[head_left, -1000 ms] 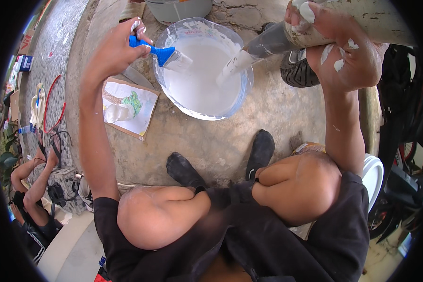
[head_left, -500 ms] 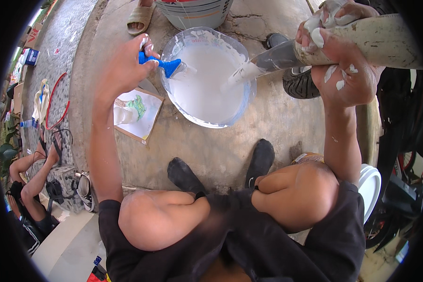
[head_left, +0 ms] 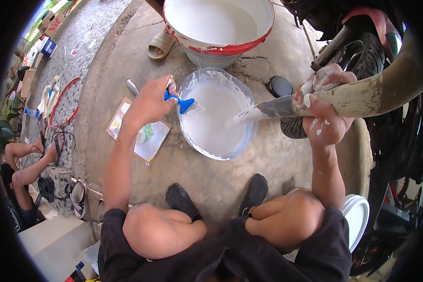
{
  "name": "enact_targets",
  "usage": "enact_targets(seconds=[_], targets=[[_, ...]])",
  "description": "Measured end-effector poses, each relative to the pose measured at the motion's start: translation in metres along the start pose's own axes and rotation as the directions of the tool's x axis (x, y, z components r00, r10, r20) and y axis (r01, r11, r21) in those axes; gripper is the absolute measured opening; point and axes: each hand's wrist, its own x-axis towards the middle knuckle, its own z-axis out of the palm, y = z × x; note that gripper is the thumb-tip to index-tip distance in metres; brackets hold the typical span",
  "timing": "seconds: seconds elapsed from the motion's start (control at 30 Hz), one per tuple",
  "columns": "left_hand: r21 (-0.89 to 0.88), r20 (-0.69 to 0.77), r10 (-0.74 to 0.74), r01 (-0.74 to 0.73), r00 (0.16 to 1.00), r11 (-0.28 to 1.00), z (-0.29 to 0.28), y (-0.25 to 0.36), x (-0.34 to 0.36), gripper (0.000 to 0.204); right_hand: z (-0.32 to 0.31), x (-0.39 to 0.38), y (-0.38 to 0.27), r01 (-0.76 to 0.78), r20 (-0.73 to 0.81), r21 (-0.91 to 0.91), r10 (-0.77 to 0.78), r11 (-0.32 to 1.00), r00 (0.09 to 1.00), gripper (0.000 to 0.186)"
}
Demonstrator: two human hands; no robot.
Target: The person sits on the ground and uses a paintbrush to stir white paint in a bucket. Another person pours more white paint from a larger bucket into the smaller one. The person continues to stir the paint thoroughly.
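Brush (head_left: 186, 105): blue-handled, clamped in the left hand (head_left: 150, 103).
Pipe (head_left: 362, 97): gripped in the right hand (head_left: 328, 123).
Basin (head_left: 211, 74): white paint (head_left: 216, 124), between the separated hands.

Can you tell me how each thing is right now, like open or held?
Left hand: closed on paintbrush
Right hand: white-smeared, closed around pipe
Paintbrush: held over basin
Pipe: held slanting, lower end coated white
Basin: open, holding white liquid
Red-rimmed bucket: open, white inside, rim smeared
Picture: lying flat, partly hidden
Black socks: worn
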Motion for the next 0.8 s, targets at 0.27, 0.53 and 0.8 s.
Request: enact_targets(seconds=[0.27, 0.53, 0.8], targets=[[0.03, -0.003, -0.016, 0.016, 1.0, 0.999, 0.002, -0.005, -0.004, 0.019, 0.002, -0.002, 0.002, 0.002, -0.004, -0.017, -0.002, 1.0, 1.0, 0.032], [0.087, -0.02, -0.028, 0.03, 0.999, 0.996, 0.003, -0.014, -0.009, 0.019, 0.01, -0.006, 0.003, -0.058, -0.004, 0.178, 0.06, 0.982, 0.998, 0.031], [0.111, -0.021, -0.02, 0.022, 1.0, 0.994, 0.004, -0.013, -0.008, 0.018, 0.007, -0.007, -0.004, -0.115, 0.005, -0.013, 0.115, 0.993, 0.993, 0.033]])
